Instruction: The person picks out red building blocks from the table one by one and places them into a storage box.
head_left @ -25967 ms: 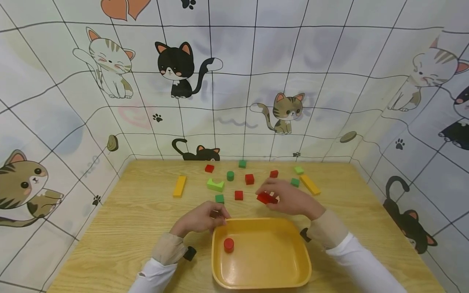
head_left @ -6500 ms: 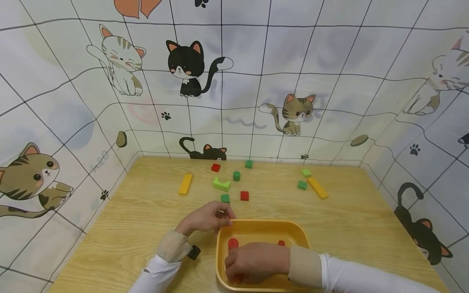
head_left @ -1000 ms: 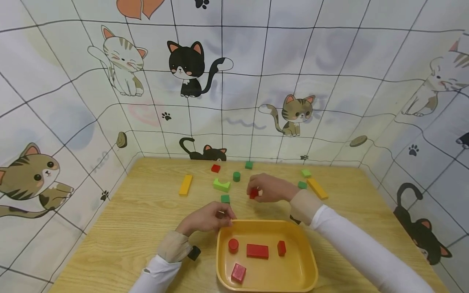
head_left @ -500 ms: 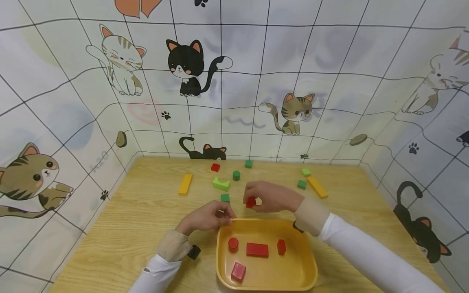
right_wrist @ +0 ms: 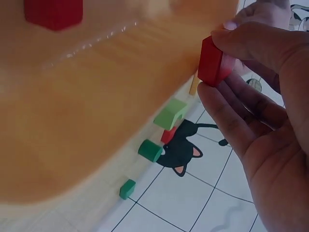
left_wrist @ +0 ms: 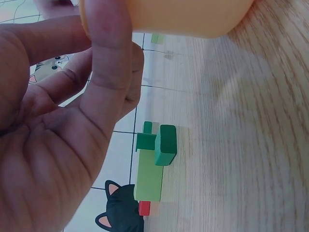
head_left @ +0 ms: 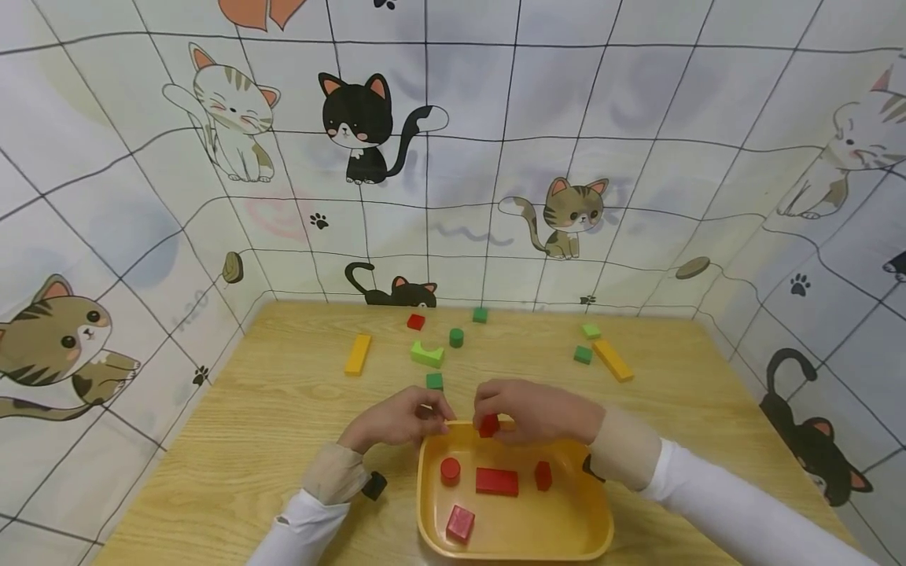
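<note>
We are looking down at a wooden table (head_left: 297, 440) where two bare hands are working at a yellow tray (head_left: 538, 523). The right hand (head_left: 538, 410) is pinching a small red block (head_left: 488, 425) between thumb and fingertips, and it is holding it at the tray's far rim; we are not able to tell whether block and rim are touching. The left hand (head_left: 396, 419) is gripping the rim near the far left corner. For doing this well, we are judging that the block wants to be riding high enough to clear the rim, with the pinch staying firm and the left hand bracing the tray. Any lowering is best aimed at bare floor, since other pieces are lying close by. Inside the tray, a red cylinder (head_left: 450, 472) is standing at the left, a red bar (head_left: 497, 482) is lying across the middle, a narrow red piece (head_left: 543, 475) is sitting to its right, and a red cube (head_left: 460, 523) is resting near the front left. Beyond the tray, green blocks, a light-green arch (head_left: 427, 354), two yellow bars and one far red piece (head_left: 416, 321) are lying on the table.
</note>
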Demonstrator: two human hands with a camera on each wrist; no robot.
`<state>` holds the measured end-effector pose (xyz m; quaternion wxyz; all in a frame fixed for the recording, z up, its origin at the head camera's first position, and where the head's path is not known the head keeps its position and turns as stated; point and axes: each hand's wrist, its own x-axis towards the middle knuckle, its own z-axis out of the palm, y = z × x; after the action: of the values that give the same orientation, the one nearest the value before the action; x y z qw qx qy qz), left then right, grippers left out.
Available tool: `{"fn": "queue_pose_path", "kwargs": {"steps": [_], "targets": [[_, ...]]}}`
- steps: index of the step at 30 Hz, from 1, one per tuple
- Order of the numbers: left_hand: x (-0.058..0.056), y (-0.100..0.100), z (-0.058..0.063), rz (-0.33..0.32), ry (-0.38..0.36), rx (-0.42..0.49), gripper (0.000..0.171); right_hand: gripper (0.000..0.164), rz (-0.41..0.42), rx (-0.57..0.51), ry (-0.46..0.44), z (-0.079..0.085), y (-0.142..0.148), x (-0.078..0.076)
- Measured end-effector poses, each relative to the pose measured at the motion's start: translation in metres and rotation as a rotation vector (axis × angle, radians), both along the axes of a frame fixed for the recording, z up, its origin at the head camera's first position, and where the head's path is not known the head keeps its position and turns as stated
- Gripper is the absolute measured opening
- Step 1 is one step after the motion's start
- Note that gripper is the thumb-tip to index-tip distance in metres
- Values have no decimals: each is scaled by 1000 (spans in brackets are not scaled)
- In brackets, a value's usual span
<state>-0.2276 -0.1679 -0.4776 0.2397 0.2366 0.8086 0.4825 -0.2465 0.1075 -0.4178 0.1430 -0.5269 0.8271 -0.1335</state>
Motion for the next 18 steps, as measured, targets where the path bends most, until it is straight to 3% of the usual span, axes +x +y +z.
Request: {"fn": "queue_pose_path", "kwargs": {"steps": [9,18], "targets": [[1,1,1,-5,-10,9,11,15,32,23,-1,3,4,26],[1,0,2,-3,-4,3,10,20,87,93,4,2,4,42]]}}
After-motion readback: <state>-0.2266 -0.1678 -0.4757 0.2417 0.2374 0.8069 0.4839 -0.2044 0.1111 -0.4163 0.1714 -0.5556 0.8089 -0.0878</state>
